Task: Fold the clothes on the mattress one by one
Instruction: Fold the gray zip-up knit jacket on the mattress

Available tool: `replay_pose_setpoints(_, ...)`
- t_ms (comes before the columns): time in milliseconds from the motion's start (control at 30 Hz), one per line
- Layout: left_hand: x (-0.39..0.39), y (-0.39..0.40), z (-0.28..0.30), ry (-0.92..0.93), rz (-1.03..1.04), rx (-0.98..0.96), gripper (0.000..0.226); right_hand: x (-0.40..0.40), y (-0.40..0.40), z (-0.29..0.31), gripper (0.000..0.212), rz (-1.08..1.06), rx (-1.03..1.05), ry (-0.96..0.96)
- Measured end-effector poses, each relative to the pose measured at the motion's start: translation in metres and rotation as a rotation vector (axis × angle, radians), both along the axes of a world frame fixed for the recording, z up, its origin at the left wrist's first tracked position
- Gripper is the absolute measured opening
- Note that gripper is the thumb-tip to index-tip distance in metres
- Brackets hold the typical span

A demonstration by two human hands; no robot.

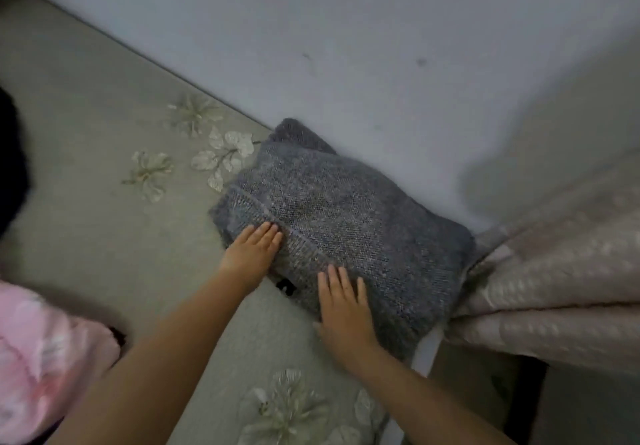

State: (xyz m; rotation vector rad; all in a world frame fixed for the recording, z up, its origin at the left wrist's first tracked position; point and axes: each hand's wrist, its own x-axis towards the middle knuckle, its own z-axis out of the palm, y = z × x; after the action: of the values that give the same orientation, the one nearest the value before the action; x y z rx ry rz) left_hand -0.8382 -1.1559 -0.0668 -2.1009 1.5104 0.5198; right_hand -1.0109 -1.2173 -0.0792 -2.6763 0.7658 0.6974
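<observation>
Your left hand [254,252] and right hand [343,309] both lie flat, fingers straight, pressing on the folded grey knit sweater [346,230]. Sweater sits on the floral mattress [104,167] against the wall [346,46], touching the beige curtain [554,271]. Pink garment [45,354] lies at lower left, well apart.

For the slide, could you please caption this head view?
Both hands press flat on a folded grey knit sweater on the floral mattress.
</observation>
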Motion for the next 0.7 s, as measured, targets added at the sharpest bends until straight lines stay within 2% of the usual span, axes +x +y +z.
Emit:
replay_pose_setpoints(67,-0.013,0.012,-0.03,0.044,0.137,0.021,0.064,-0.016,0.0,-0.024,0.09,0.07,-0.019,-0.004)
replay_pose_setpoints(133,-0.028,0.02,-0.049,0.076,0.262,-0.047,0.068,-0.04,-0.008,-0.03,0.102,0.111,-0.075,-0.07)
replay_pose_setpoints(200,-0.046,0.027,-0.064,0.15,0.406,-0.192,0.068,-0.068,-0.021,-0.042,0.099,0.145,-0.129,-0.192)
replay_pose_setpoints(267,-0.067,0.035,-0.068,0.268,0.617,-0.494,0.066,-0.096,-0.035,-0.046,0.081,0.138,-0.167,-0.365)
replay_pose_setpoints(300,-0.083,0.038,-0.066,0.341,0.743,-0.623,0.065,-0.11,-0.043,-0.048,0.075,0.053,-0.188,-0.455)
replay_pose_setpoints(367,-0.121,0.037,-0.064,0.52,0.98,-0.784,0.067,-0.132,-0.06,-0.047,0.083,-0.289,-0.103,-0.483)
replay_pose_setpoints(433,-0.159,0.03,-0.063,0.705,1.131,-0.8,0.071,-0.145,-0.074,-0.045,0.08,-0.623,0.076,-0.487)
replay_pose_setpoints(533,-0.203,0.011,-0.061,0.902,1.337,-0.741,0.082,-0.142,-0.081,-0.059,0.06,-0.815,0.315,-0.504)
replay_pose_setpoints(600,-0.216,-0.004,-0.059,0.933,1.51,-0.795,0.085,-0.129,-0.081,-0.068,0.056,-0.933,0.404,-0.534)
replay_pose_setpoints(700,-0.222,-0.022,-0.06,0.824,1.658,-0.818,0.084,-0.112,-0.077,-0.066,0.062,-1.113,0.456,-0.585)
